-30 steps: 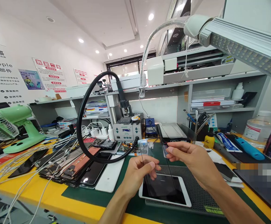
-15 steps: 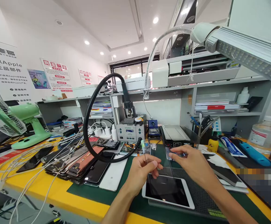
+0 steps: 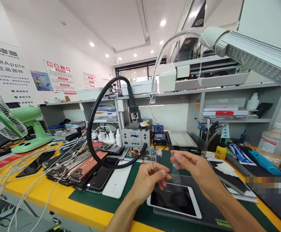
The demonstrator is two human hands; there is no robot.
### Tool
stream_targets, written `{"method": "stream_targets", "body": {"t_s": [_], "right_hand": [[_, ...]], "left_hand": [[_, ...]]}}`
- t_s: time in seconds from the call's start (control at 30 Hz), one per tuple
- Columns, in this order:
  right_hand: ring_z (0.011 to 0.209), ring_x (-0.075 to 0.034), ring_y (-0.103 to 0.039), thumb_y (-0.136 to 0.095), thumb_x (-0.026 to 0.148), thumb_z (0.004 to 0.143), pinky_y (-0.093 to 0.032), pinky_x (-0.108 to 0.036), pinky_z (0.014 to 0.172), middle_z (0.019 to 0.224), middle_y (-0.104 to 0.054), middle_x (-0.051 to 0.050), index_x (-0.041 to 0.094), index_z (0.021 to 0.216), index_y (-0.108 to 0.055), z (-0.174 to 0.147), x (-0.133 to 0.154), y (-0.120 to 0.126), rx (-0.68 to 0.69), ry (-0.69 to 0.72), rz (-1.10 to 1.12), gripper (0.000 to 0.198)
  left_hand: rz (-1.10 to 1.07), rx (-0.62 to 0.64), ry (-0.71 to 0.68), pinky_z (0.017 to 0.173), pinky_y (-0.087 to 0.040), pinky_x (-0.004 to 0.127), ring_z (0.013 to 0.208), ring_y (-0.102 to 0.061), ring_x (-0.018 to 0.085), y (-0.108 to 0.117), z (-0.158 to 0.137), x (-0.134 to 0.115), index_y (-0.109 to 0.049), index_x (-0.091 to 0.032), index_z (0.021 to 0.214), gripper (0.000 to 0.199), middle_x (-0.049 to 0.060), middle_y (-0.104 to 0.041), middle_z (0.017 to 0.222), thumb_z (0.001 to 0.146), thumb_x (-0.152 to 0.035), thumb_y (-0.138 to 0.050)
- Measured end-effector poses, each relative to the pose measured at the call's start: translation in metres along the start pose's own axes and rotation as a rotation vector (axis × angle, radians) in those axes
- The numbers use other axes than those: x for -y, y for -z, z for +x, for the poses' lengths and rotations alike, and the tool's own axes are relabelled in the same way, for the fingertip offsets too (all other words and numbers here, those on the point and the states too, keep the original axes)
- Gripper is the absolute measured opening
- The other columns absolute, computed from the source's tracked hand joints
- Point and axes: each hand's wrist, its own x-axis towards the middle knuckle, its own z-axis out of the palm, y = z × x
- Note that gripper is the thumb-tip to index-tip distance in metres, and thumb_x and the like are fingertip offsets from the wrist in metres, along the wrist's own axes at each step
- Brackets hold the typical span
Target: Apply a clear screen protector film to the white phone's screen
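A thin clear glass sheet (image 3: 169,162), like a tablet screen protector, stands steeply tilted between my hands, its dark edges visible. My left hand (image 3: 150,176) is closed on its left edge, with the fingers curled. My right hand (image 3: 190,164) pinches the right edge between thumb and fingers, higher up. Below the sheet lies a white tablet (image 3: 198,206) with its dark screen face up. Neither hand visibly touches the tablet. It rests partly on a black perforated mat (image 3: 207,197); part of its far side is hidden by the glass and my left fingers.
Left of my hands lie a white phone (image 3: 117,180) and a stack of phone parts (image 3: 82,170). A black hose loops from the grey rework station (image 3: 135,138). White cables trail at far left. A yellow bottle (image 3: 220,150) and a blue-handled tool (image 3: 263,161) lie right. A lamp (image 3: 256,51) hangs overhead.
My right hand has shifted slightly left with its edge of the glass sheet. My left hand keeps its hold nearly in place. The tablet stays put, while the camera view has shifted slightly.
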Motion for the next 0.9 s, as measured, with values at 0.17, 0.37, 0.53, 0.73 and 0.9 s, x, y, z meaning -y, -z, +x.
{"method": "stream_targets", "body": {"t_s": [0.17,0.37,0.53,0.73,0.9], "right_hand": [[0.081,-0.023,-0.067,-0.083,0.051,0.074,-0.053,-0.031,0.073,0.086,-0.074,-0.005,0.018,0.099,-0.075,-0.005,0.001,-0.015,0.044,0.003,0.032,0.042],[0.071,-0.019,-0.059,-0.068,0.061,0.086,-0.047,-0.033,0.07,0.081,-0.072,-0.005,0.018,0.081,-0.075,-0.006,0.002,-0.012,0.041,-0.007,0.027,0.044],[0.072,-0.023,-0.06,-0.062,0.069,0.086,-0.047,-0.036,0.067,0.078,-0.069,-0.007,0.017,0.076,-0.073,-0.007,0.002,-0.01,0.047,-0.007,0.161,0.053],[0.073,-0.018,-0.06,-0.082,0.048,0.076,-0.048,-0.031,0.068,0.084,-0.07,-0.002,0.019,0.097,-0.073,-0.008,0.002,-0.018,0.074,-0.009,0.142,0.037],[0.068,-0.016,-0.057,-0.084,0.042,0.072,-0.046,-0.028,0.062,0.073,-0.067,0.0,0.019,0.078,-0.069,-0.009,0.004,-0.023,0.01,-0.056,0.173,0.028]], "left_hand": [[0.035,0.1,0.05,0.051,-0.048,0.023,0.055,-0.06,0.012,-0.004,-0.003,-0.001,-0.076,-0.01,0.086,0.034,0.009,-0.075,0.075,0.076,-0.042,-0.082],[0.04,0.131,0.086,0.049,-0.049,0.022,0.055,-0.061,0.013,-0.004,-0.003,-0.001,-0.076,-0.01,0.086,0.035,0.01,-0.076,0.078,0.076,-0.043,-0.082],[0.028,0.133,0.104,0.047,-0.05,0.022,0.054,-0.061,0.013,-0.004,-0.004,-0.001,-0.076,-0.01,0.085,0.037,0.011,-0.075,0.077,0.075,-0.045,-0.082],[0.032,0.172,0.122,0.045,-0.048,0.021,0.052,-0.059,0.012,-0.006,-0.005,-0.001,-0.076,-0.01,0.082,0.034,0.01,-0.075,0.075,0.074,-0.043,-0.083],[0.049,0.219,0.13,0.046,-0.049,0.019,0.053,-0.059,0.011,-0.006,-0.006,0.002,-0.077,-0.011,0.085,0.031,0.01,-0.075,0.076,0.076,-0.04,-0.082]]}}
